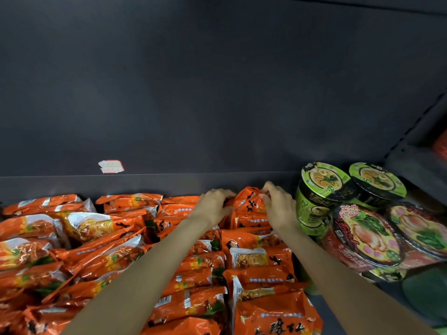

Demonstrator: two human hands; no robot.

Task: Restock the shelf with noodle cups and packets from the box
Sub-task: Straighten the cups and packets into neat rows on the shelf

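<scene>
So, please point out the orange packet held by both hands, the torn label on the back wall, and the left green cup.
orange packet [250, 201], head view, front face.
torn label [111, 166], head view, centre.
left green cup [323, 180], head view, lid.

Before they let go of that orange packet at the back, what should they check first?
1. Both hands on the crinkly orange plastic noodle packet: ok, left hand and right hand each have a grip on it.
2. Packet at the rear of the dark grey metal shelf: ok.
3. Packet lying flat: not ok, it stands tilted.
4. Stacked green round noodle cups beside it undisturbed: ok, apart from the right hand.
5. Supply box within reach: cannot tell.
</scene>
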